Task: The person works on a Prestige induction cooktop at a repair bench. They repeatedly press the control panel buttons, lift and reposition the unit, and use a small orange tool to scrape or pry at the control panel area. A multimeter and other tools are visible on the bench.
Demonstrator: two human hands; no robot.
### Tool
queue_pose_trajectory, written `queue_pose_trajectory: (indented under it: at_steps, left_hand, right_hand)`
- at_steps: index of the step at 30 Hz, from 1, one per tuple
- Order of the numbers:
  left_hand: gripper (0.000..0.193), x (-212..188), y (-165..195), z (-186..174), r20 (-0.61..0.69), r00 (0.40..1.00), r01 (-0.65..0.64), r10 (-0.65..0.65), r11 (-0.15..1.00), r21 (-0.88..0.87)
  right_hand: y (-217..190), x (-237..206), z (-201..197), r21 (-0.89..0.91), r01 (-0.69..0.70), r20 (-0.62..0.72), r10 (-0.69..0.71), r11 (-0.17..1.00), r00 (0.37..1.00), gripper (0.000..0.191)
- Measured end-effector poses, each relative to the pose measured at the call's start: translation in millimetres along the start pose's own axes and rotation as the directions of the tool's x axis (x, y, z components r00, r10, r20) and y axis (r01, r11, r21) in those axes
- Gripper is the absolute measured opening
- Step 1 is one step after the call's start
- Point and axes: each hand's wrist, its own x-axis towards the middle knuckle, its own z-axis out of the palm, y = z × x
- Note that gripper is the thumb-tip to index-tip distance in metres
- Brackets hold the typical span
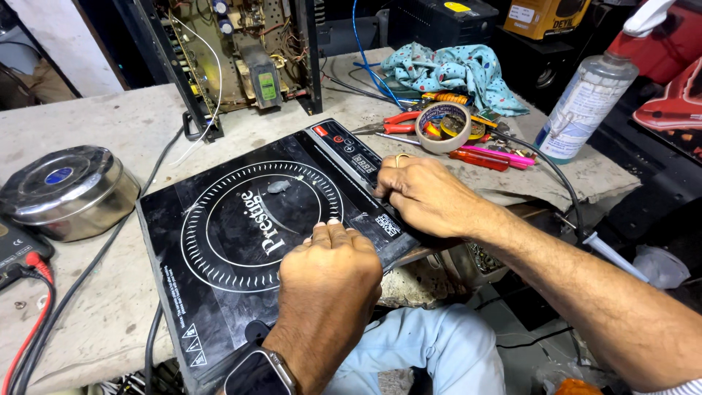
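A black induction cooktop (219, 241) with a white ring pattern lies flat on the workbench, its control panel toward the far right. My left hand (329, 267) rests palm down on the glass near the front right edge, fingers together and pressing. My right hand (428, 194) lies on the right edge beside the control panel, fingers curled against the rim, a ring on one finger. A small grey blob (278, 186) sits on the glass inside the ring. A dark watch is on my left wrist. Neither hand holds a tool.
A steel lidded tin (69, 190) stands at the left. An open circuit chassis (234, 58) stands behind. A tape roll (443, 126), pliers, screwdrivers (486, 157), a patterned cloth (457, 69) and a clear plastic bottle (585, 102) sit at the right. Cables and red meter leads (33, 314) run along the left.
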Motion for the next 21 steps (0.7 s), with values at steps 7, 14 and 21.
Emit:
queue_pose_trajectory:
  at_steps: [7, 14, 21]
  left_hand:
    - [0.038, -2, 0, 3, -0.281, 0.953, -0.076, 0.109, 0.989, 0.126]
    - [0.038, -1, 2, 7, -0.277, 0.953, -0.089, 0.120, 0.989, 0.121]
    - [0.026, 0, 4, 8, -0.114, 0.992, -0.043, 0.049, 0.998, 0.054]
  right_hand:
    - [-3, -10, 3, 0.089, -0.041, -0.042, 0.045, 0.995, 0.998, 0.015]
    - [-9, -26, 0, 0.121, -0.065, -0.057, 0.072, 0.990, 0.996, 0.018]
    - [-20, -41, -1, 0.112, -0.072, -0.098, 0.083, 0.991, 0.992, 0.020]
